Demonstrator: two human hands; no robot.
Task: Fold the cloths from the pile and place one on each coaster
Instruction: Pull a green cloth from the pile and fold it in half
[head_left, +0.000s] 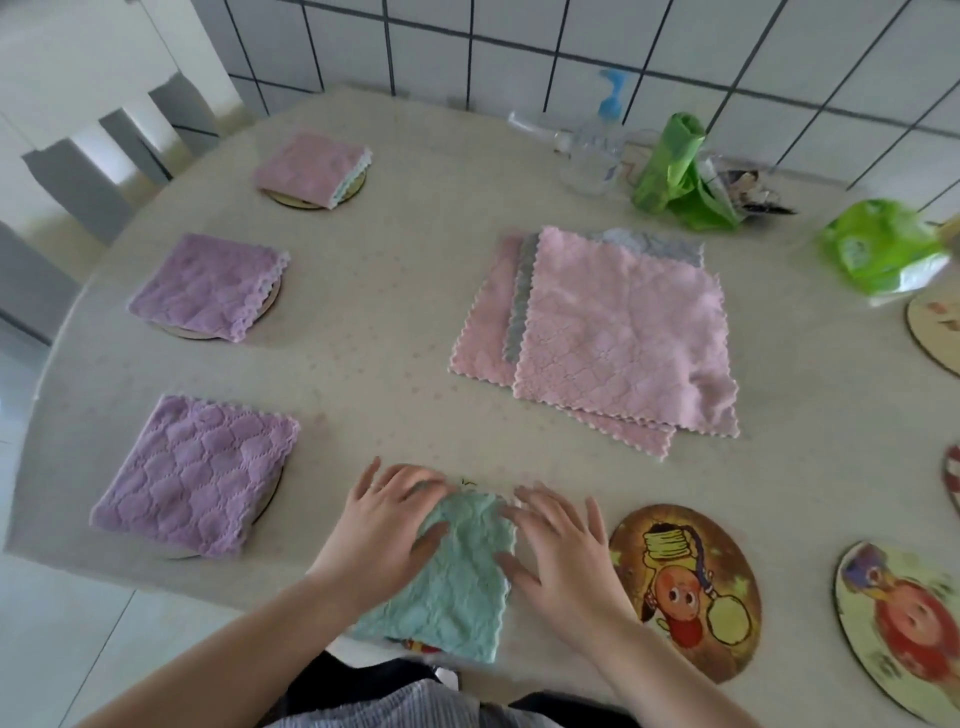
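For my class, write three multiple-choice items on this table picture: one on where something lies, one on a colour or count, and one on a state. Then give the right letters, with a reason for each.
1. Where is the pile of unfolded cloths?
A. table centre, beyond the hands
B. on the floor
C. on the left coasters

2. What colour is the cloth under the hands?
A. purple
B. pale green
C. grey

3. How do the left hand and right hand lie?
A. clenched in fists
B. lifted clear of the table
C. fingers spread flat on the cloth

Key: 1 A, the pile lies flat mid-table; 2 B, it is mint-toned; 3 C, both palms press down with straight fingers.
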